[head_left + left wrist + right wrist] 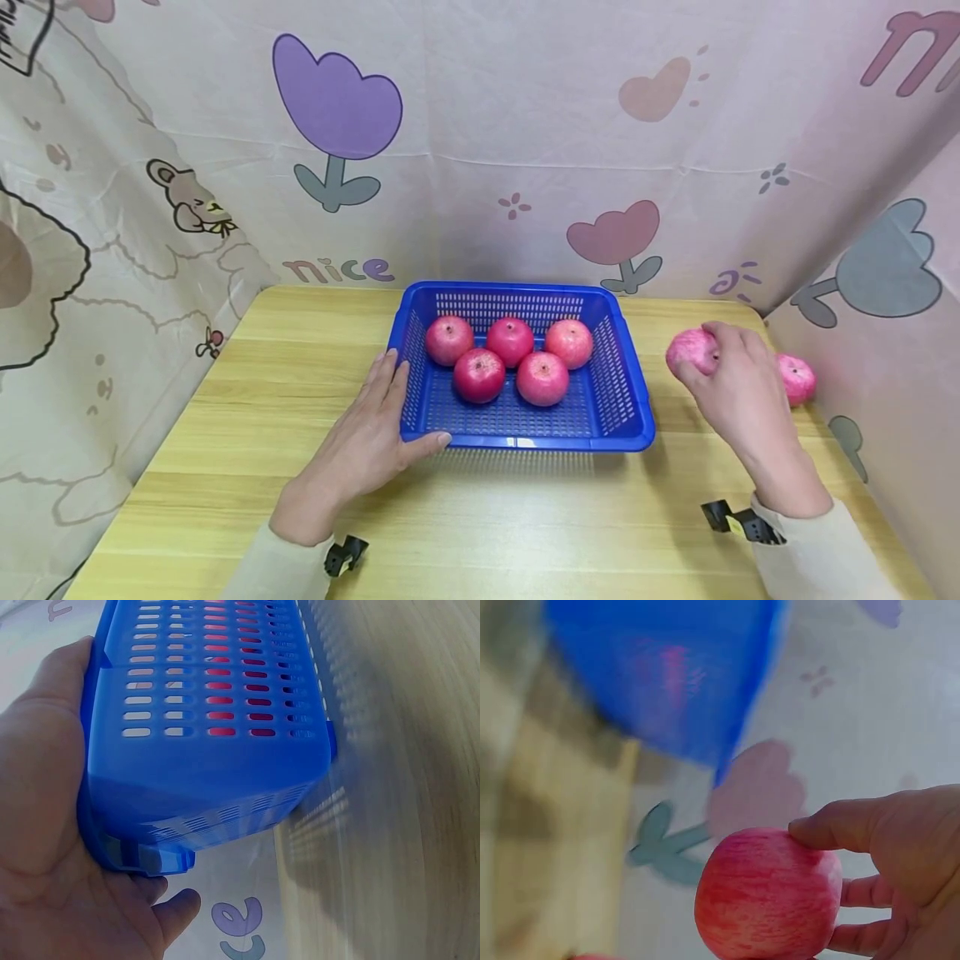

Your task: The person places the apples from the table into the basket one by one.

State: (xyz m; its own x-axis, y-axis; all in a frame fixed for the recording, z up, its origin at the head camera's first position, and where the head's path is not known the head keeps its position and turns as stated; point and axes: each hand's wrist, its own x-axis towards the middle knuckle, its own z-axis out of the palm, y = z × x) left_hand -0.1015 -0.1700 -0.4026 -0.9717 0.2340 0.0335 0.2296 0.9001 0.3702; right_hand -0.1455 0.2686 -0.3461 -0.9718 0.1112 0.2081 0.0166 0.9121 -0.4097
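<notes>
A blue plastic basket (525, 443) with slotted walls stands on the table and holds several red-pink apples (543, 379) in two rows. My left hand (367, 446) rests against its front left corner, fingers straight along the left rim and thumb over the front rim. In the left wrist view the palm meets the basket's corner (202, 761). Right of the basket, my right hand (738, 392) grips a streaked pink apple (692, 350). The right wrist view has this apple (769, 896) between thumb and fingers. Another apple (797, 380) sits just beyond that hand, partly hidden by it.
The light wooden table (465, 525) runs up to a printed cloth (480, 167) that hangs behind it and at both sides. A dark wrist mount (742, 523) is on the right sleeve, and another mount (346, 556) is on the left.
</notes>
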